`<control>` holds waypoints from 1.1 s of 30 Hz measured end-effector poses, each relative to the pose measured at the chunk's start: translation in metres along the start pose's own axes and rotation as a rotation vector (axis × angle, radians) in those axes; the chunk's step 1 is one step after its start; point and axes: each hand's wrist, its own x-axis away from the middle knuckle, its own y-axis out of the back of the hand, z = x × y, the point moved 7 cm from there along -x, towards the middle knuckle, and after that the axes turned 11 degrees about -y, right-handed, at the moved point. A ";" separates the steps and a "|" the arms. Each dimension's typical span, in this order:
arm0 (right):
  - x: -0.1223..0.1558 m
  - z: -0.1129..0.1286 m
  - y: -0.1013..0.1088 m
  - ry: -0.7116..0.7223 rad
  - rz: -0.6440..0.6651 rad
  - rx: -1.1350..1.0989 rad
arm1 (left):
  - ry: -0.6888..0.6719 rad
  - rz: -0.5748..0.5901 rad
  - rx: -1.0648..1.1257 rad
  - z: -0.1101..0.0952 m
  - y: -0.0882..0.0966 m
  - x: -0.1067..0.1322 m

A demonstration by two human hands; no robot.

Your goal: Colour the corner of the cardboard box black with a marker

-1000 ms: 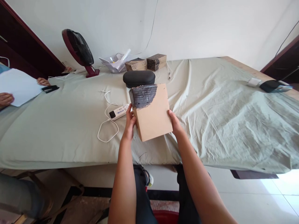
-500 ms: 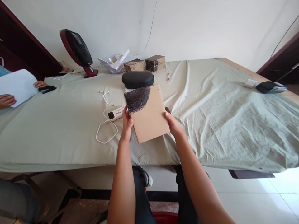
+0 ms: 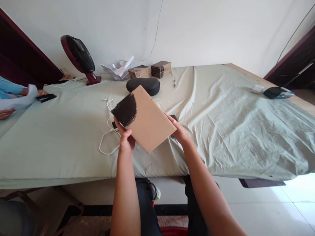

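Left hand (image 3: pixel 126 139) grip pinches the near-left edge of a flat cardboard box (image 3: pixel 145 118), right hand (image 3: pixel 179 131) grip closed on its right edge; box held tilted above the table (image 3: pixel 61 137), blacked-out corner up-left. Under and behind it: white cable (image 3: pixel 105 144), black case (image 3: pixel 143 86), small boxes (image 3: pixel 150 69), fan (image 3: pixel 78 59). Far left, another person's hand (image 3: pixel 6 113) with paper (image 3: pixel 18 101).

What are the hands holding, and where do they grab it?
A flat cardboard box, held above the bed: left hand on its lower left edge, right hand on its right edge.
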 end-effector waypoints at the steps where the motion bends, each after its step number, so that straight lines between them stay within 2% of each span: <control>1: -0.001 0.000 -0.002 0.009 0.014 0.007 | -0.007 0.027 0.001 0.000 -0.003 0.000; 3: -0.004 0.000 0.001 0.053 -0.040 -0.019 | -0.012 0.077 0.006 0.001 -0.007 -0.001; 7: -0.008 0.004 0.019 0.142 -0.271 -0.202 | 0.069 0.169 -0.030 0.013 -0.010 0.000; 11: -0.008 0.006 0.033 0.139 -0.335 -0.298 | 0.102 0.209 -0.070 0.022 -0.005 0.002; 13: -0.007 0.008 0.039 0.128 -0.358 -0.323 | 0.075 0.160 -0.112 0.020 0.002 0.001; 15: -0.006 0.010 0.045 0.127 -0.374 -0.341 | 0.031 0.052 -0.216 0.015 0.014 -0.002; 17: -0.005 0.011 0.047 0.129 -0.383 -0.355 | -0.060 -0.041 -0.350 0.005 0.022 -0.007; 19: -0.005 0.012 0.047 0.126 -0.395 -0.371 | -0.182 -0.079 -0.444 -0.008 0.023 -0.010; 21: -0.005 0.012 0.046 0.126 -0.415 -0.373 | -0.260 -0.085 -0.475 -0.016 0.019 -0.011; 26: -0.005 0.015 0.047 0.133 -0.458 -0.350 | -0.266 -0.077 -0.436 -0.021 0.011 -0.009; 33: -0.004 0.001 0.045 -0.094 -0.515 -0.462 | -0.222 -0.069 -0.448 -0.016 0.013 -0.008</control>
